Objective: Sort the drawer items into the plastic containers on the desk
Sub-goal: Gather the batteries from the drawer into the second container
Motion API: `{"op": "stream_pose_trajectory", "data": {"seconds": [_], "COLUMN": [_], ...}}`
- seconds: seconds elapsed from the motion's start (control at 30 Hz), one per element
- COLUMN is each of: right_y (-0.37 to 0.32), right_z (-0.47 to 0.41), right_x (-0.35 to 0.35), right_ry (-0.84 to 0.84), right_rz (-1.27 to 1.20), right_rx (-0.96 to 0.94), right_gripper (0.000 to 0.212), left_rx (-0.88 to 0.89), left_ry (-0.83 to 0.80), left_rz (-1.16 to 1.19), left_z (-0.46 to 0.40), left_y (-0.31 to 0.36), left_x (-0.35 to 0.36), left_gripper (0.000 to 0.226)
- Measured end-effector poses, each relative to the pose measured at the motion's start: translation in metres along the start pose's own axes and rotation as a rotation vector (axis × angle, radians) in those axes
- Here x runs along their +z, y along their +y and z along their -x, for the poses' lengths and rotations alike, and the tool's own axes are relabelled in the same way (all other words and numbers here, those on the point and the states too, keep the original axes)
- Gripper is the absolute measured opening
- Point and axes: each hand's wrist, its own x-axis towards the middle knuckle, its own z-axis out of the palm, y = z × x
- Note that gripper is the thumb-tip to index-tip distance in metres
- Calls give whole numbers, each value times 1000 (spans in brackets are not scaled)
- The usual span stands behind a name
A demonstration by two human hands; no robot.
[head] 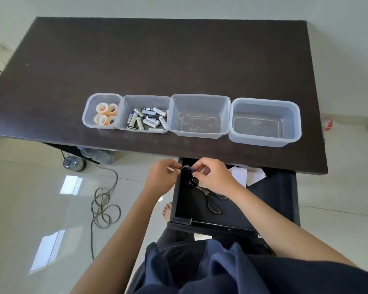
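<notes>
Over the open drawer point(232, 200) at the desk's near edge, a seated person's left hand point(160, 177) and right hand point(214, 177) meet, fingertips of both pinched on a small dark object point(187, 168) with a glint of metal and blue, held between them just above the drawer's back left corner (too small to name with certainty; it may be a binder clip or a cluster of them). Below the hands, inside the drawer, lie another binder clip point(192, 181), a pair of scissors point(210, 201) and some white paper point(242, 176) toward the back. On the dark desk point(157, 60) four clear plastic containers stand in a row, the first three touching and the fourth just apart: the leftmost point(87, 115) holds tape rolls point(105, 114), the second point(125, 102) holds batteries point(147, 119), and the third point(200, 102) and fourth point(263, 107) appear empty. With two kinds already sorted, the work looks roughly midway. To do this step well, the person would likely free the piece into one hand, keep a firm pinch so nothing springs loose, and carry it to one empty container, reserving the other for the scissors.
</notes>
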Motion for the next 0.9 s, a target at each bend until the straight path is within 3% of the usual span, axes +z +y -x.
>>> {"op": "stream_pose_trajectory", "data": {"seconds": [0.17,0.27,0.57,0.9], "right_y": [-85,-116,-134,-131], "right_z": [-51,-89,-145,-153], "right_x": [10,17,43,53], "right_ry": [97,204,224,246], "right_rz": [-38,41,381,399], "right_rx": [-176,-217,-100,-160], "right_gripper": [8,12,14,17], "left_rx": [71,61,81,301], "left_ry": [291,374,297,263], "left_rz": [97,87,-78,-46], "left_z": [-31,-56,-108,-110], "left_y": [11,10,-8,-29], "left_x": [-81,-112,-134,-125], "left_gripper": [11,14,21,29]}}
